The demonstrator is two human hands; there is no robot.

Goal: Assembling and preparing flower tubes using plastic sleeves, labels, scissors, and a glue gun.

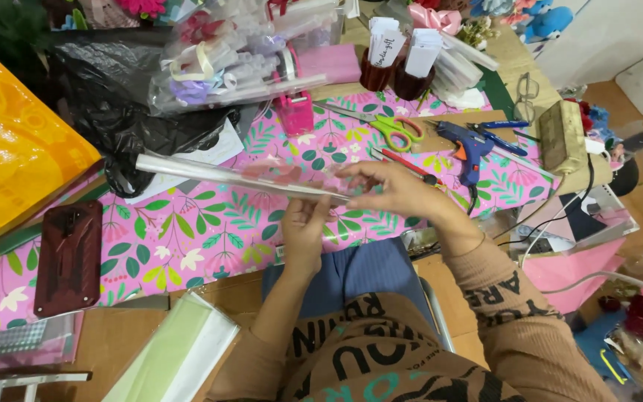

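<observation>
A long roll of clear cellophane wrap (pixel 210 173) lies slanted above the pink floral table cover (pixel 187 231). My left hand (pixel 305 231) pinches its lower edge near the right end. My right hand (pixel 396 190) holds the same end from the right, fingers spread along the film. Something pink shows faintly through the clear film; I cannot tell what it is.
Green-handled scissors (pixel 396 130), a blue glue gun (pixel 466 149) and a red pen (pixel 407 164) lie behind my hands. A black plastic bag (pixel 120 97) and bagged ribbons (pixel 225 59) sit at the back left. A dark red phone (pixel 68 257) lies left; orange paper (pixel 9 149) far left.
</observation>
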